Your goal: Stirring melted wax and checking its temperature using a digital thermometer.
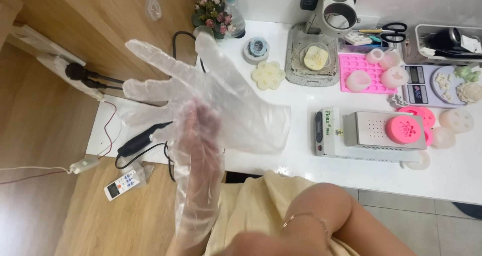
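A clear plastic glove (236,105) stands up in the middle of the view, its empty fingers spread and limp. My left hand (200,135) is partway inside it, with the fingers bunched together in the palm area, short of the glove's fingers. My right hand (266,243) is blurred at the bottom edge, beside the glove's cuff, and seems to pinch it. A thin bracelet (301,218) circles my right wrist. A cream-coloured garment (256,206) lies below.
A white counter (311,155) carries a grey metal box (374,130) topped by a pink round mould (405,130), a pink silicone tray (364,70), a scale (427,85), scissors (389,32), a magnifier stand (326,20) and flower-shaped casts. A remote control (123,184) and cables lie on the wooden surface at left.
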